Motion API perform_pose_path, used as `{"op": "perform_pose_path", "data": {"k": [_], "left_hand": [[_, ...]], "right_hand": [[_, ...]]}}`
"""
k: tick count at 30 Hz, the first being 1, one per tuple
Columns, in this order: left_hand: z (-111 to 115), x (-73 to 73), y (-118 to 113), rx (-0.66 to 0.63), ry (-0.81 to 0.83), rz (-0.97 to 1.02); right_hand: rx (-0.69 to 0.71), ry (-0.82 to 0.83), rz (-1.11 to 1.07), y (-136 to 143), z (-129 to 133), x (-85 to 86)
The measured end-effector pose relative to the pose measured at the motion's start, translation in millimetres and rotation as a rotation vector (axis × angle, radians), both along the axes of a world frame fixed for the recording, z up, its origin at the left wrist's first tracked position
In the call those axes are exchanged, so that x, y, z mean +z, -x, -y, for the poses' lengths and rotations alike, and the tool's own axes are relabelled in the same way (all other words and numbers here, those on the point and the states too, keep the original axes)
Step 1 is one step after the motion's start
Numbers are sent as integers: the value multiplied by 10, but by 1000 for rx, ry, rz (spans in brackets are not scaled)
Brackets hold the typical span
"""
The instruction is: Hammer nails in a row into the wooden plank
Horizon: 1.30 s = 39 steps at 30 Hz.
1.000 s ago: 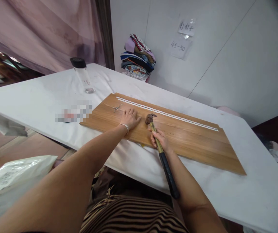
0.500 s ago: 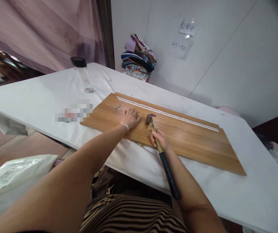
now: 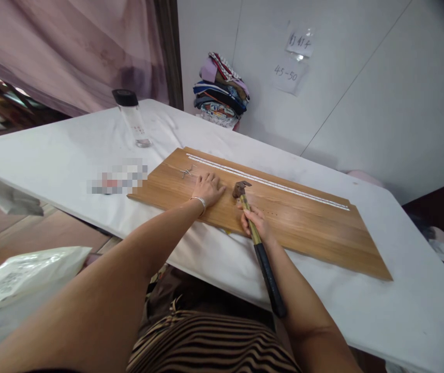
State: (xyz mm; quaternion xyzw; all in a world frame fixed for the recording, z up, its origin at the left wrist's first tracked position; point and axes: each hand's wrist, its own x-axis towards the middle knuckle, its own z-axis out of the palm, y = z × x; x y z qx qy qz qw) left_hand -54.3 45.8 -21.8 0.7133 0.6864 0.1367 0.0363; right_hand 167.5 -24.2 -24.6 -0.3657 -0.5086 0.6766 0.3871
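Observation:
A long wooden board (image 3: 315,228) lies on the white-covered table in front of me. My left hand (image 3: 208,190) rests flat on the board's left part, fingers spread, with a bracelet at the wrist. Just beyond it lies a small pile of nails (image 3: 187,172). My right hand (image 3: 255,221) is wrapped round the bare upper handle of a claw hammer (image 3: 261,254). The rusty head is over the board, right of my left hand, and the black grip points back toward me. Several small dark dots in a row show on the board beside my right hand.
Two white strips run along the board's far side. A clear bottle (image 3: 134,122) with a black lid stands on the table (image 3: 62,140) at the far left, near a blurred-out item. Folded clothes (image 3: 222,93) are stacked by the wall. A plastic bag (image 3: 24,280) is at lower left.
The hammer head has shifted very slightly to the right. Both hands otherwise keep their places.

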Motion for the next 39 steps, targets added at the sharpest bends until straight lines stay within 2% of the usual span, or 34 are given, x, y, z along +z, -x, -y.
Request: {"op": "perform_pose_path", "data": {"k": [12, 25, 39], "left_hand": [[10, 31, 0, 2, 22, 14], [-28, -32, 18, -5, 9, -30], [-11, -10, 7, 1, 16, -40]], "right_hand": [[0, 14, -3, 8, 8, 30], [-4, 17, 0, 9, 3, 16], [13, -1, -8, -1, 6, 13]]}}
